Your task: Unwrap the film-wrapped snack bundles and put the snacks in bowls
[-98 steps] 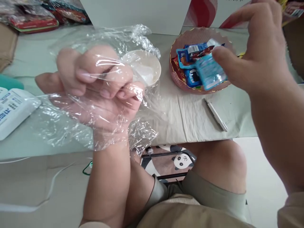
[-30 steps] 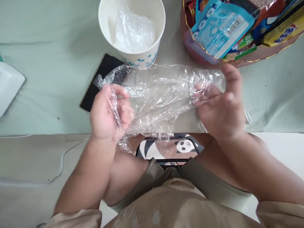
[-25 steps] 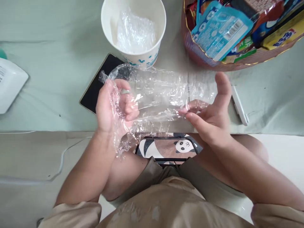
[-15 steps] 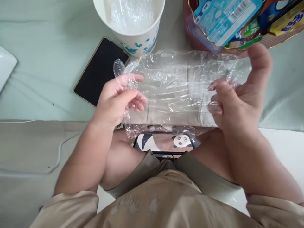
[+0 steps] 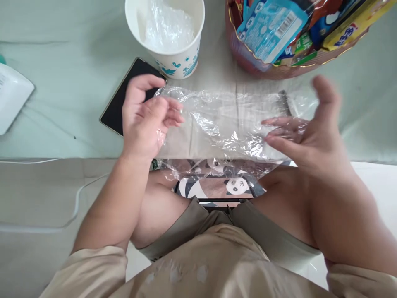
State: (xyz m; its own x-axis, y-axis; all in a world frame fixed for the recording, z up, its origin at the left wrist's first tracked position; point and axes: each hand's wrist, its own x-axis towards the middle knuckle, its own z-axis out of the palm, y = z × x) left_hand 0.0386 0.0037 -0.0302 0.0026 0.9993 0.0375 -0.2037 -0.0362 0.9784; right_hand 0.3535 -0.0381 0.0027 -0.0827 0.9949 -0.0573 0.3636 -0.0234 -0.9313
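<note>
A crinkled clear plastic film [image 5: 223, 124] is stretched across the table's front edge between my two hands. My left hand [image 5: 144, 120] has its fingers curled round the film's left end, just over a black phone [image 5: 119, 109]. My right hand [image 5: 310, 134] is at the film's right end with fingers stretched out and thumb raised apart. The film lies against its fingertips and is not pinched. This hand is slightly blurred.
A white paper cup [image 5: 178, 66] with crumpled plastic inside stands behind the film. A pink basket [image 5: 248, 62] of snack packets is at the back right. A white pack [image 5: 10, 99] lies far left. A panda-print stool [image 5: 217, 188] shows between my knees.
Earlier my left hand was wrapped in the plastic; now it is bare. Since half a second ago the film has been lowered onto the table and my right thumb has released it.
</note>
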